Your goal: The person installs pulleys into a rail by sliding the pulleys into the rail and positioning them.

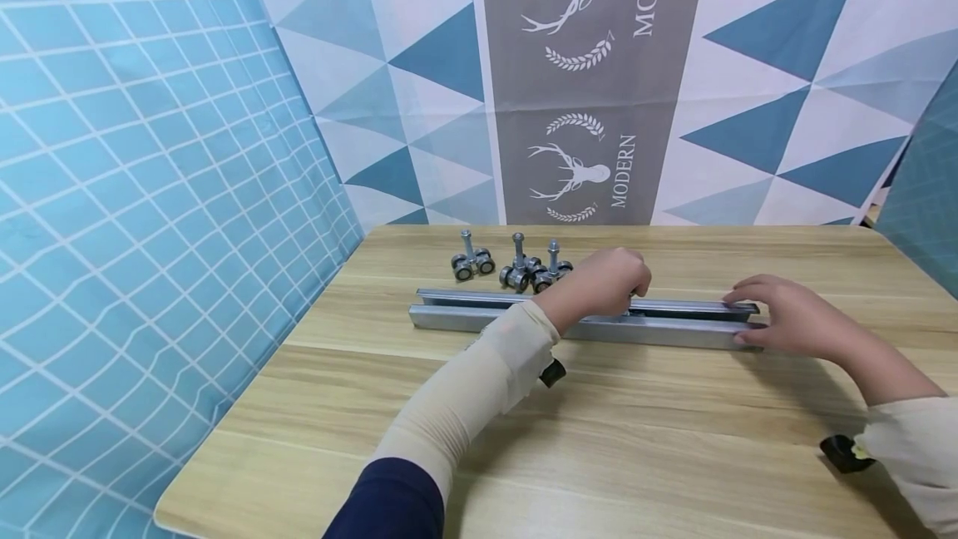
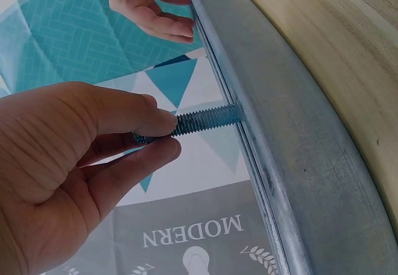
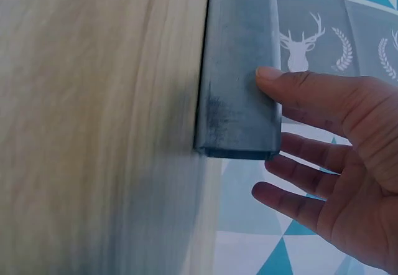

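Note:
A long grey metal channel rail (image 1: pixel 464 319) lies across the table with its slot facing up. My left hand (image 1: pixel 602 283) is over the rail's middle. In the left wrist view, its thumb and fingers pinch a threaded bolt (image 2: pixel 208 119) that stands out of the slot; whatever the bolt joins inside the rail is hidden. At the rail's right end my right hand (image 1: pixel 793 318) grips it across its width. The right wrist view has the thumb (image 3: pixel 280 83) on the rail's near side wall (image 3: pixel 239 69), with the other fingers on the far side.
Behind the rail, left of centre, stand three wheeled roller trolleys (image 1: pixel 471 258) with upright bolts; the rightmost is partly hidden by the left arm. The wooden table (image 1: pixel 674 439) meets a patterned cloth (image 1: pixel 419 90) at the back and a blue gridded cloth (image 1: pixel 150 190) at the left.

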Action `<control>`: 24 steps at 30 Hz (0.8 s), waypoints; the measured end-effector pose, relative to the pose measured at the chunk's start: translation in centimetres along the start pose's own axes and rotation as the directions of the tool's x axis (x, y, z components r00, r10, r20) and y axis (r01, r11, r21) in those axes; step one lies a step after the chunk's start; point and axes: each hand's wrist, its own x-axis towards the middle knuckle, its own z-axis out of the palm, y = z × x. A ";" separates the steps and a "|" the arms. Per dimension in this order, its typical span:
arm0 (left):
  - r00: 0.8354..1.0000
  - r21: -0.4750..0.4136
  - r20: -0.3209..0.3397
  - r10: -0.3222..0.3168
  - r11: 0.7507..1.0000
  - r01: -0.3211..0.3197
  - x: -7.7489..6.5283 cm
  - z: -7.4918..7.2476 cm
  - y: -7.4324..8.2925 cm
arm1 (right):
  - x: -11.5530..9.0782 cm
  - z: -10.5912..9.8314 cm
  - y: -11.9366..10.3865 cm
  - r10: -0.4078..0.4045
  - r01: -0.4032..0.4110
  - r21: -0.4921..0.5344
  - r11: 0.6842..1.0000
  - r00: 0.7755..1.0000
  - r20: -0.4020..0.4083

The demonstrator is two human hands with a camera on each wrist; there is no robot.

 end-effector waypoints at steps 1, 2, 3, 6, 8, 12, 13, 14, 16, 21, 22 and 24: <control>1.000 0.001 0.005 -0.004 1.000 0.004 0.0 0.0 0.1 | -0.1 0.0 0.1 0.003 -0.003 0.007 1.000 1.000 0.000; 1.000 0.001 0.010 -0.008 1.000 0.007 0.1 -0.1 0.2 | -0.1 0.0 0.2 0.004 -0.004 0.013 1.000 1.000 0.001; 1.000 0.001 0.014 -0.010 1.000 0.010 0.1 -0.1 0.2 | -0.2 0.0 0.3 0.012 -0.012 0.024 1.000 1.000 0.003; 1.000 -0.004 0.020 -0.012 1.000 0.012 0.2 -0.2 0.4 | -0.4 0.0 0.6 0.024 -0.025 0.060 0.998 1.000 0.018; 1.000 -0.004 0.020 -0.008 1.000 0.008 0.3 -0.3 0.5 | -0.5 0.1 0.8 0.030 -0.033 0.083 0.996 0.999 0.029; 1.000 0.002 0.017 0.002 1.000 -0.002 0.4 -0.4 0.7 | -0.7 0.0 1.4 0.034 -0.042 0.135 0.990 0.998 0.060; 1.000 0.002 0.017 0.003 1.000 -0.003 0.5 -0.4 0.7 | -0.7 0.0 1.6 0.037 -0.046 0.145 0.988 0.997 0.067; 1.000 0.001 0.015 0.005 1.000 -0.005 0.5 -0.4 0.7 | -0.7 0.0 1.7 0.040 -0.052 0.158 0.986 0.996 0.076; 1.000 0.004 0.010 0.011 1.000 -0.011 0.6 -0.4 0.7 | -0.8 -0.1 1.9 0.046 -0.063 0.190 0.980 0.994 0.096; 0.999 0.023 -0.011 0.038 0.999 -0.037 0.8 -0.2 0.7 | -1.2 -0.3 2.2 0.066 -0.109 0.279 0.954 0.985 0.159; 0.999 0.024 -0.014 0.040 0.999 -0.040 0.9 -0.2 0.7 | -1.2 -0.3 2.2 0.071 -0.121 0.298 0.947 0.982 0.173; 0.999 0.025 -0.011 0.040 0.999 -0.040 1.1 -0.2 0.8 | -1.4 -0.3 2.4 0.081 -0.142 0.327 0.934 0.978 0.193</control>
